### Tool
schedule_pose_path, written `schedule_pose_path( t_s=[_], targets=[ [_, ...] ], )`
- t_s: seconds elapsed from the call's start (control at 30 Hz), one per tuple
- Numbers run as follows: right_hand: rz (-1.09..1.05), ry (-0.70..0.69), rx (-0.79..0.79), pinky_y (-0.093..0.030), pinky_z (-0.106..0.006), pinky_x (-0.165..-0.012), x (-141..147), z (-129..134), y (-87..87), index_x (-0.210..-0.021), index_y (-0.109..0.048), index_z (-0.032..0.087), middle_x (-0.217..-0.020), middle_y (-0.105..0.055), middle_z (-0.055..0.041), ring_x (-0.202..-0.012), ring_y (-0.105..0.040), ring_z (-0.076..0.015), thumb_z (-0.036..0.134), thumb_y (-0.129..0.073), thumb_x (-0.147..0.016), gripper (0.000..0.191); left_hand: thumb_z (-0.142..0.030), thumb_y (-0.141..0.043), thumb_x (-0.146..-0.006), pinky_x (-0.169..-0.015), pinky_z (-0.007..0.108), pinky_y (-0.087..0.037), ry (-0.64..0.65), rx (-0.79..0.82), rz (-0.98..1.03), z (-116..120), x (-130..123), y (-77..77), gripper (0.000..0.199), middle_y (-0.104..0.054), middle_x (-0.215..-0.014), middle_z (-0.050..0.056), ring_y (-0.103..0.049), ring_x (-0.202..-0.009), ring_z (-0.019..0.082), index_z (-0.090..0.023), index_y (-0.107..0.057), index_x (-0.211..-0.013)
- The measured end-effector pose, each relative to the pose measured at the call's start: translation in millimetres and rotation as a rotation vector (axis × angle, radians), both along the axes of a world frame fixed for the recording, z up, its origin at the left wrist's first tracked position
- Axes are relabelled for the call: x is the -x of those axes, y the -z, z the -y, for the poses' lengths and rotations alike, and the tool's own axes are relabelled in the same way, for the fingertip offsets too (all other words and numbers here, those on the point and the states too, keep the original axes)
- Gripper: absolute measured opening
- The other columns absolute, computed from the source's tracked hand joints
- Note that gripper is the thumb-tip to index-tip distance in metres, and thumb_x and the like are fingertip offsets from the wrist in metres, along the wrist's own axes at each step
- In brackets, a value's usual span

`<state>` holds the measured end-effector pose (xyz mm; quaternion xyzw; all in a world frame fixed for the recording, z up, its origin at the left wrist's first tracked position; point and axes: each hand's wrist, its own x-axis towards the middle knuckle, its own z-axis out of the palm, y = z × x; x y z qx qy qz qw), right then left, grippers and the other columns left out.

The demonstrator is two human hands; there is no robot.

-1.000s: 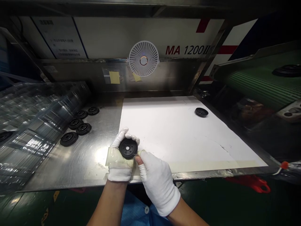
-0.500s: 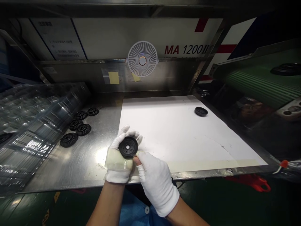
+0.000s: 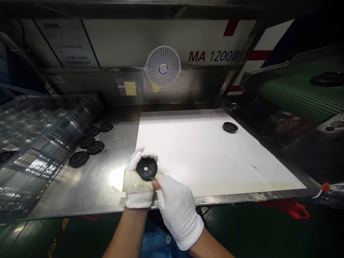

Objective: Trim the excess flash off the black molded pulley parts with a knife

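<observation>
Evidently light and fairly stiff, the black moulded disc (image 3: 146,168) sits cupped in the taped left hand (image 3: 138,190) just above the steel desk (image 3: 88,190), while the right hand (image 3: 176,209) pinches its lower rim, a sensible place to hold it.

Compared with a moment ago, the left hand (image 3: 138,188) has shifted slightly rightward, and its left forearm (image 3: 129,233) has moved with it; its gloved fingers (image 3: 137,154) now curl in closer around the black rubber disc (image 3: 146,168); the right hand (image 3: 176,212) has dropped a little lower in view and edged slightly left.
</observation>
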<state>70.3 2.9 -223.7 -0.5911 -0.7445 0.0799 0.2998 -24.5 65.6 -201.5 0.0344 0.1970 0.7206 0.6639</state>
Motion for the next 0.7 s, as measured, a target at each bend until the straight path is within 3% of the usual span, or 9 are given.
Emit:
schedule_pose_path(
  t_s=[0.13, 0.2, 0.4, 0.7],
  targets=[
    [0.016, 0.004, -0.013, -0.023, -0.028, -0.057, -4.0, -1.9, -1.3, -0.08, -0.051, 0.024, -0.073, -0.057, 0.0023, -0.062, -0.049, -0.0155, 0.032, -0.037, -0.098, 0.024, -0.018, -0.055, -0.076, -0.081, 0.044, -0.052, 0.168, -0.039, -0.147, 4.7, 7.5, 1.0, 0.027, -0.063, -0.085, 0.008, -0.062, -0.088, 0.023, -0.013, -0.063, -0.101],
    [0.022, 0.018, -0.02, -0.024, -0.028, -0.058, -7.1, -2.5, -2.1, -0.081, -0.052, 0.023, -0.076, -0.059, 0.0015, -0.062, -0.049, -0.0151, 0.032, -0.036, -0.099, 0.025, -0.02, -0.054, -0.075, -0.079, 0.045, -0.052, 0.235, -0.047, -0.152, 6.0, 10.2, 2.1, 0.03, -0.063, -0.083, 0.009, -0.062, -0.085, 0.024, -0.012, -0.063, -0.102],
    [0.021, 0.047, -0.015, -0.023, -0.029, -0.056, -6.8, 0.7, 0.0, -0.082, -0.054, 0.023, -0.073, -0.059, 0.001, -0.06, -0.048, -0.015, 0.031, -0.036, -0.098, 0.025, -0.017, -0.055, -0.074, -0.071, 0.032, -0.052, 0.099, -0.058, -0.104, 3.7, 4.4, 5.7, 0.02, -0.057, -0.071, 0.003, -0.058, -0.07, 0.015, -0.014, -0.063, -0.091],
    [-0.091, -0.015, 0.069, -0.026, -0.026, -0.055, 3.1, 6.5, -2.3, -0.082, -0.051, 0.023, -0.075, -0.059, 0.0024, -0.061, -0.05, -0.014, 0.033, -0.033, -0.098, 0.026, -0.016, -0.055, -0.076, -0.072, 0.031, -0.05, 0.024, -0.076, -0.077, 3.6, 2.2, 1.6, 0.016, -0.055, -0.073, 0.002, -0.055, -0.072, 0.014, -0.014, -0.062, -0.09]
  ],
)
